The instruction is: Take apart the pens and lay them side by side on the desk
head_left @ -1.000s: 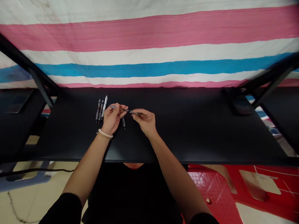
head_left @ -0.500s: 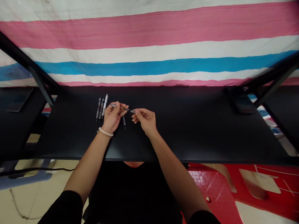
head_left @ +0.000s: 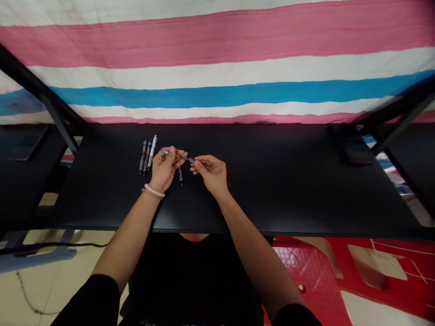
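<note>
Over the table, both hands pinch a slim pen [head_left: 182, 158], which lies slantwise between them. My left hand [head_left: 163, 172] is palm up and grips the end with the silvery tip between thumb and fingers. At the other end, the thumb and fingertips of my right hand [head_left: 214, 174] close on a grey part. Whether the pen is whole or in parts, I cannot tell. Below the held pen, a dark pen part [head_left: 180, 176] rests on the table, its upper end hidden by my left hand. Left of that hand lie a white pen [head_left: 152, 152] and two dark pens [head_left: 142, 157].
The black table [head_left: 285, 178] runs across the view, with a striped cloth [head_left: 232, 34] behind it. A dark flat device [head_left: 356, 152] lies at the right by a black metal frame. Below the table's front edge are a red stool [head_left: 309, 280] and a cable [head_left: 78, 246].
My right fingers have shifted slightly on the grey end of the pen. My left hand keeps its grip, and the pens on the table stay put.
</note>
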The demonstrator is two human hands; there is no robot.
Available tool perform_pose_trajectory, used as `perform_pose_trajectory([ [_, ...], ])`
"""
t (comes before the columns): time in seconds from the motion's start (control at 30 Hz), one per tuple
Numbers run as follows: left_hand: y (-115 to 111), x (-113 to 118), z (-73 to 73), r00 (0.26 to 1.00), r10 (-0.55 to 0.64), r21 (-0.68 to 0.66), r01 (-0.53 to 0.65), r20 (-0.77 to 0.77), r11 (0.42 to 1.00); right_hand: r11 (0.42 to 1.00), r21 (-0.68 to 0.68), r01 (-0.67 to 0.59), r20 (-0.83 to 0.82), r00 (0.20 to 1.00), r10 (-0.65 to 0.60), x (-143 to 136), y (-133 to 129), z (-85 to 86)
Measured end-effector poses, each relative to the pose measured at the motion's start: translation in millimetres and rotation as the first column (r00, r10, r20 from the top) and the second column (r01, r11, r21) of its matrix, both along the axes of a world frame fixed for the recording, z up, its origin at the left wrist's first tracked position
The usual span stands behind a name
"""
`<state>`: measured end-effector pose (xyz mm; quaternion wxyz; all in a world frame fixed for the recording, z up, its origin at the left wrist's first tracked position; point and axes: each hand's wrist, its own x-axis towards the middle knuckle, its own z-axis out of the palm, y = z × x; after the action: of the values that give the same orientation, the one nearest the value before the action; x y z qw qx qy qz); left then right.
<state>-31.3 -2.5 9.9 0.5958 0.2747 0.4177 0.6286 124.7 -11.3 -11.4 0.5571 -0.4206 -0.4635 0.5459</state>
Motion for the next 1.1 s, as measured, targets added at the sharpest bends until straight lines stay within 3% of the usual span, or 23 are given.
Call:
perform_pose_trajectory([
  [0.2, -1.5, -1.0, 3.2, 0.999, -0.022, -0.002, 0.022, -0.028, 1.000, 0.997, -0.066, -0.040, 0.072, 0.996, 0.045, -2.1, -5.8, 6.8],
  [0.33, -0.1, -3.8, 3.4, 1.000, 0.023, 0.028, -0.023, -0.012, 0.999, 1.000, -0.006, -0.005, 0.043, 0.999, 0.006, -2.8, -6.3, 7.9],
  [0.47, 0.5, -4.8, 3.5, 0.999, 0.039, 0.033, -0.039, -0.009, 0.999, 0.996, -0.072, -0.046, 0.119, 0.991, 0.055, -1.7, -5.8, 8.1],
  [0.73, 0.8, -6.4, 3.6, 0.999, 0.033, 0.037, -0.032, -0.015, 0.999, 0.998, -0.053, -0.040, 0.156, 0.987, 0.048, 0.2, -7.3, 11.0],
  [0.93, -0.6, -7.3, 6.5, 1.000, -0.027, 0.049, 0.027, -0.011, 0.998, 0.979, -0.094, -0.182, 0.208, 0.958, 0.198, 0.8, -9.7, 13.7],
  [1.1, -0.9, -8.8, 8.8, 1.000, 0.013, 0.049, -0.012, -0.015, 0.999, 0.993, 0.040, -0.115, 0.256, 0.962, 0.101, 2.8, -10.0, 12.7],
])
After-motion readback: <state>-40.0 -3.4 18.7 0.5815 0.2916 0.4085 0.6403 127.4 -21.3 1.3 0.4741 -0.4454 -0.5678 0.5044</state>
